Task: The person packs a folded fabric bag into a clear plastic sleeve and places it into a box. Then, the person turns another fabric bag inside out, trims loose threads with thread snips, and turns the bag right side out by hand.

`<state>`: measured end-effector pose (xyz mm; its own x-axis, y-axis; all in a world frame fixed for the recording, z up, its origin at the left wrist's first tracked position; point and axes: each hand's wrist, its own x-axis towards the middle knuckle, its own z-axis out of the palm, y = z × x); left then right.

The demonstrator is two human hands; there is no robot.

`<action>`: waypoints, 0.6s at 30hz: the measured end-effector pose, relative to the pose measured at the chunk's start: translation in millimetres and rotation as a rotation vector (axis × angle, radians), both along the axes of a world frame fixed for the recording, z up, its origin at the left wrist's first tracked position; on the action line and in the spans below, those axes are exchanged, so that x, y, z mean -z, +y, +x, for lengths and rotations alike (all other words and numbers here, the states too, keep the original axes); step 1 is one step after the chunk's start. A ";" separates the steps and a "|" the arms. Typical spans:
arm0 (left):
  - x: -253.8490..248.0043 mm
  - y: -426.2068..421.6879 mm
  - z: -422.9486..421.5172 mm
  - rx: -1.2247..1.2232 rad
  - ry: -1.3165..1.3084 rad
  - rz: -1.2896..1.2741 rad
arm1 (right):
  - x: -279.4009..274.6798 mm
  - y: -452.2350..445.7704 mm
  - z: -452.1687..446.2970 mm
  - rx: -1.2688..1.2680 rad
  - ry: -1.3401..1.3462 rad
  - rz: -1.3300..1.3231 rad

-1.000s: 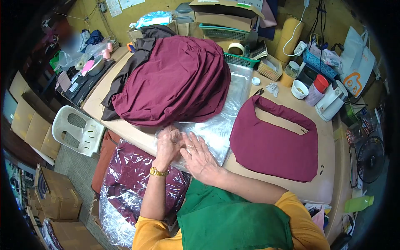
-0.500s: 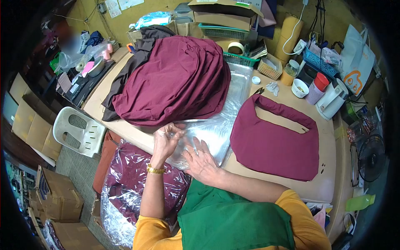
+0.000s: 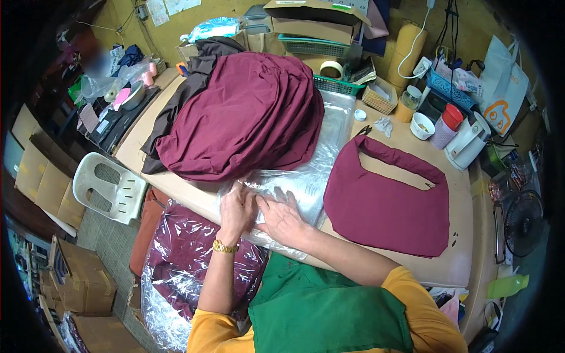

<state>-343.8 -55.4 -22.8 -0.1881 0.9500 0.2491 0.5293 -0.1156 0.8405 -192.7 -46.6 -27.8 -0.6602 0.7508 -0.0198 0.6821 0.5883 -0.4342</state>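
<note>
A stack of clear plastic bags [image 3: 334, 138] lies on the table between the maroon fabric pile and the maroon shoulder bag. My left hand [image 3: 237, 207], with a gold watch at its wrist, has its fingers curled on the near left edge of the top plastic bag; the fingertips are partly hidden. Beside it my right hand [image 3: 283, 219] rests on the plastic with fingers spread, thumb close to the left hand. To the right, the maroon shoulder bag [image 3: 385, 209] lies flat with its strap looped away from me. The maroon fabric pile [image 3: 241, 117] rises just beyond my left hand.
A large clear plastic sack [image 3: 188, 270] of maroon items stands below the table's front edge. A white plastic chair [image 3: 109, 188] is on the left. At the back are green baskets [image 3: 335, 84], a jar [image 3: 407, 105], a white bowl [image 3: 421, 125] and a red-lidded container [image 3: 451, 117].
My left hand has moved slightly down and right, closer to the right hand. Plastic at its fingers has shifted, and a loose edge now hangs over the table front.
</note>
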 end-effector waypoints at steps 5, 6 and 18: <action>22.6 7.4 -17.6 -0.004 0.535 0.215 | 11.2 -5.8 -4.8 -0.113 0.128 0.060; 20.5 8.7 -16.5 -0.098 0.517 0.132 | 10.9 -9.4 -6.0 -0.069 0.121 0.157; 36.7 9.8 -20.7 -0.275 0.475 0.210 | 24.3 4.0 -18.1 0.084 0.142 0.053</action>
<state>-364.5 -45.5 -59.5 -0.2423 0.8036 0.5436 0.8764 -0.0591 0.4780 -210.8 -42.6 -52.1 -0.5887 0.8008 0.1106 0.6635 0.5568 -0.4997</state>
